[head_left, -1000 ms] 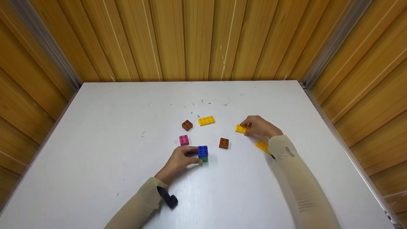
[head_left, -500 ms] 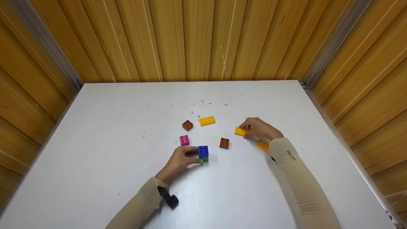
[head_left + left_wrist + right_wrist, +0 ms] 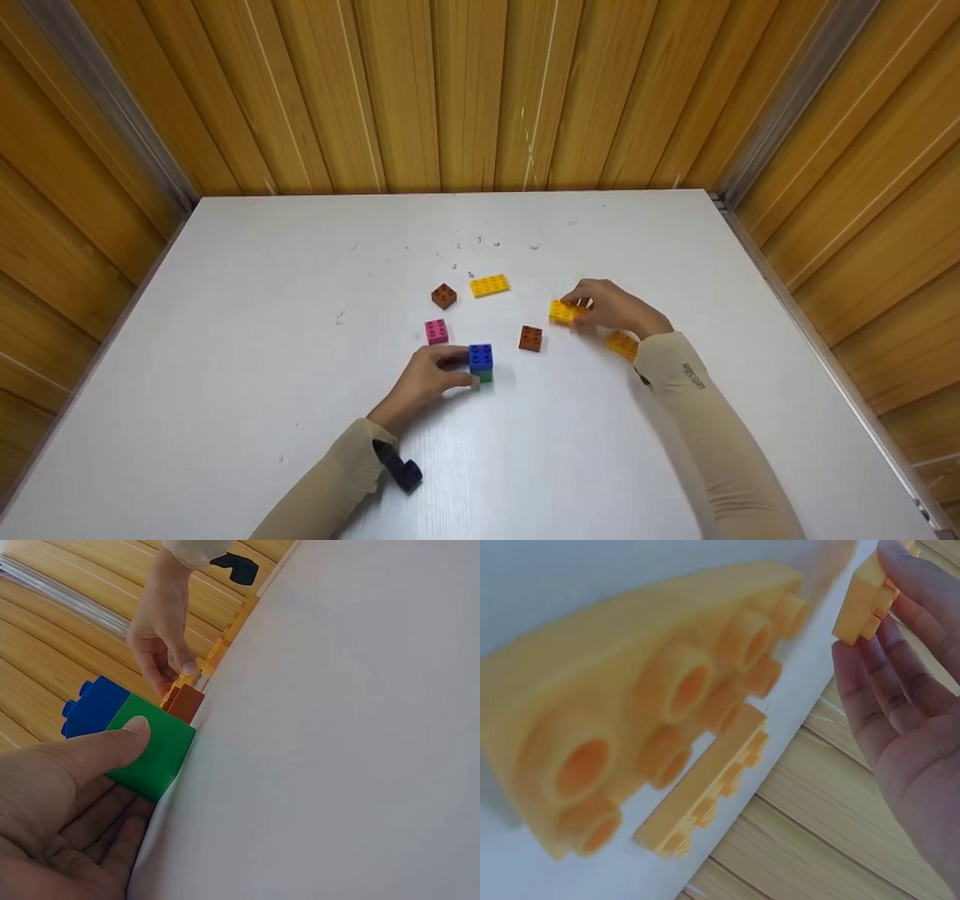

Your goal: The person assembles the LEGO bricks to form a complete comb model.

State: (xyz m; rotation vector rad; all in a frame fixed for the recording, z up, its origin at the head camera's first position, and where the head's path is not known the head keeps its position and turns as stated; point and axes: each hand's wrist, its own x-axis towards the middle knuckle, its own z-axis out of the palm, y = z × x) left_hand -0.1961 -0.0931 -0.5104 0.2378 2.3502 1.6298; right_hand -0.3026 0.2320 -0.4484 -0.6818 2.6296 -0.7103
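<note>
A blue brick sits on a green brick as an upright stack on the table. My left hand grips this stack from the left, its thumb lying on the green brick in the left wrist view. Off to the right, my right hand pinches a yellow brick between thumb and fingers, which cover the brick's right end. Whether that brick touches the table I cannot tell. Between the two hands lies a brown brick.
Beside my right wrist lies another yellow brick, very close in the right wrist view. Farther back are a flat yellow brick and a second brown brick. A pink brick lies just beyond my left hand. Wooden panels border the white table.
My right hand has shifted slightly left and toward the person, carrying the yellow brick with it. My left hand and the blue and green stack have stayed in place.
</note>
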